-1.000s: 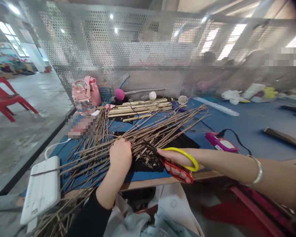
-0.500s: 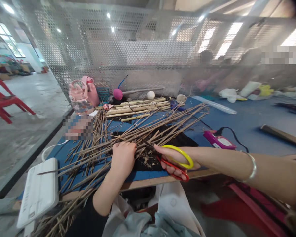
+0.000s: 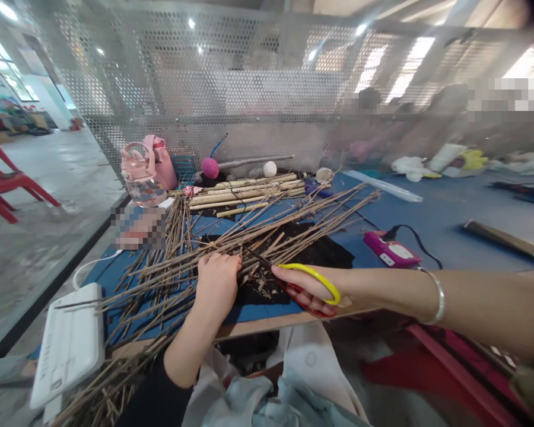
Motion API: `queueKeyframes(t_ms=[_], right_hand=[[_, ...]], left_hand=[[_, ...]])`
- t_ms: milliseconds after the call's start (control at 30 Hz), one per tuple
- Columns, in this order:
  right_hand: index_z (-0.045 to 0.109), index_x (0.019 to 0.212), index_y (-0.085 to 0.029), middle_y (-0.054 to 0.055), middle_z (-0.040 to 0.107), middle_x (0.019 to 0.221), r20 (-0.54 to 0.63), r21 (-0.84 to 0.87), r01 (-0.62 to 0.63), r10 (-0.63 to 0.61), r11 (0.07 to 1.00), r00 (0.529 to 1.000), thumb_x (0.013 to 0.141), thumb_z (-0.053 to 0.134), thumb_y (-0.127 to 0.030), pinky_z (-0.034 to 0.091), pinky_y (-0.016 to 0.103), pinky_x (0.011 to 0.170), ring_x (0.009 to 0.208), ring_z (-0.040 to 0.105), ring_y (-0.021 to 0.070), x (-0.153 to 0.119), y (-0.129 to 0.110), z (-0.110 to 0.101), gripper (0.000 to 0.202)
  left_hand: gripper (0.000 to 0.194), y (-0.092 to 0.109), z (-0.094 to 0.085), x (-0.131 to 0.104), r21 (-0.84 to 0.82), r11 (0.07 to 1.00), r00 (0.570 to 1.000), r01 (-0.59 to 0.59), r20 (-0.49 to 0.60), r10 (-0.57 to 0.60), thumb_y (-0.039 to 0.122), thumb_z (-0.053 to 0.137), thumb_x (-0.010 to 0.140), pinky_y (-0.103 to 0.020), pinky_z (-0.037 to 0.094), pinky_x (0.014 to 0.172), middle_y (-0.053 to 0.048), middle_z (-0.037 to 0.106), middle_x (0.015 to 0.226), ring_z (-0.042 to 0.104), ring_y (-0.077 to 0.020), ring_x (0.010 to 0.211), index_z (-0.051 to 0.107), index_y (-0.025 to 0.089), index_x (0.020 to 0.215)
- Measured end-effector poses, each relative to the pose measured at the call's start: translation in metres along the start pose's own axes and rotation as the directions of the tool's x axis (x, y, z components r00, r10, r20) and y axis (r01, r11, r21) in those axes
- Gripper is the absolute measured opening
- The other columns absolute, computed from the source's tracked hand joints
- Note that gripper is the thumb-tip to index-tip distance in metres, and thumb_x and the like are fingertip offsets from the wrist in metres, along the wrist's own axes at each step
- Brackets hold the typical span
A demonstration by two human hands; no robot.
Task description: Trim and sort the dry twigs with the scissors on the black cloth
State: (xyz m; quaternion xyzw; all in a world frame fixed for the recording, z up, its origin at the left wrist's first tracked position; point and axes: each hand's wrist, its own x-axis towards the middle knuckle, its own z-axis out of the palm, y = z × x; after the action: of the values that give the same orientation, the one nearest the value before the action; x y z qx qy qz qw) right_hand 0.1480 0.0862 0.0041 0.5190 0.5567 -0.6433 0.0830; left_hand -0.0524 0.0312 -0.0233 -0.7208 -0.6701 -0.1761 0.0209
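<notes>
My left hand (image 3: pixel 218 279) is closed over several thin brown twigs (image 3: pixel 169 270) that run across the blue table. In my right hand (image 3: pixel 314 287) is a pair of scissors (image 3: pixel 327 279) with one yellow and one red handle loop. The dark blades point left, toward the twigs just beside my left fingers. Underneath lies a black cloth (image 3: pixel 333 252) strewn with small pale scraps. More twigs (image 3: pixel 180 225) lie in a bundle to the left. The exact spot where the blades meet a twig is too small to make out.
Thicker pale sticks (image 3: pixel 244 193) lie at the back, by a pink bottle (image 3: pixel 162 166) and a clear jug (image 3: pixel 140 178). A white power strip (image 3: pixel 69 344) sits at the left edge. A magenta device (image 3: pixel 391 250) with a cable lies right. A perforated metal screen (image 3: pixel 231 95) stands behind.
The scissors' handle loops have come closer together as my right hand closed. The whole view has shifted slightly. My left hand keeps its place on the twigs.
</notes>
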Motion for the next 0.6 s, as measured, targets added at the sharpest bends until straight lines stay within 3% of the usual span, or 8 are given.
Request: queueKeyframes(t_ms=[133,300,367,500,600], right_hand=[[0.032,0.062,-0.021,-0.01,0.025,0.033,0.016,-0.071,-0.106,0.107,0.992,0.994,0.077,0.028,-0.076,0.02,0.014,0.021,0.022,0.018,0.0038,0.003,-0.009,-0.003,0.057],[0.033,0.064,-0.021,-0.009,0.029,0.034,0.139,-0.098,-0.227,0.239,0.969,0.961,0.073,0.011,-0.081,0.031,0.021,0.023,0.022,0.024,0.0061,0.006,-0.024,-0.006,0.065],[0.032,0.064,-0.021,-0.01,0.026,0.034,0.098,-0.095,-0.212,0.221,0.973,0.97,0.075,0.014,-0.079,0.028,0.018,0.022,0.023,0.019,0.0043,0.004,-0.025,-0.002,0.062],[0.033,0.066,-0.02,-0.011,0.025,0.036,-0.071,-0.098,-0.062,0.055,0.993,0.996,0.081,0.027,-0.071,0.019,0.013,0.022,0.025,0.015,0.0025,-0.003,-0.022,0.008,0.054],[0.034,0.066,-0.02,-0.01,0.026,0.037,-0.092,-0.083,-0.026,0.019,0.996,0.996,0.082,0.029,-0.069,0.019,0.013,0.022,0.027,0.017,0.0027,-0.004,-0.019,0.011,0.052]], left_hand=[[0.021,-0.003,0.0,-0.004,-0.015,0.999,0.999,-0.032,0.017,0.032,0.018,0.041,0.088,-0.034,0.034,0.076,-0.006,0.067,0.085,0.055,-0.0218,0.087,0.062,0.02,0.085],[0.02,-0.003,0.001,-0.006,-0.063,0.995,0.997,-0.077,0.005,0.078,0.016,0.043,0.087,-0.032,0.037,0.075,-0.005,0.065,0.081,0.054,-0.0203,0.082,0.062,0.017,0.083],[0.021,-0.004,0.003,-0.006,-0.062,0.995,0.997,-0.072,-0.006,0.072,0.015,0.042,0.087,-0.032,0.037,0.075,-0.005,0.064,0.08,0.054,-0.0203,0.081,0.063,0.017,0.084],[0.025,-0.008,0.008,-0.005,-0.053,0.998,0.999,-0.046,-0.028,0.044,0.018,0.039,0.089,-0.033,0.038,0.077,-0.007,0.066,0.086,0.054,-0.0208,0.084,0.064,0.016,0.09],[0.024,-0.011,0.011,-0.004,-0.041,0.999,0.999,-0.035,-0.036,0.034,0.02,0.04,0.089,-0.034,0.038,0.077,-0.007,0.066,0.088,0.055,-0.0215,0.086,0.064,0.018,0.092]])
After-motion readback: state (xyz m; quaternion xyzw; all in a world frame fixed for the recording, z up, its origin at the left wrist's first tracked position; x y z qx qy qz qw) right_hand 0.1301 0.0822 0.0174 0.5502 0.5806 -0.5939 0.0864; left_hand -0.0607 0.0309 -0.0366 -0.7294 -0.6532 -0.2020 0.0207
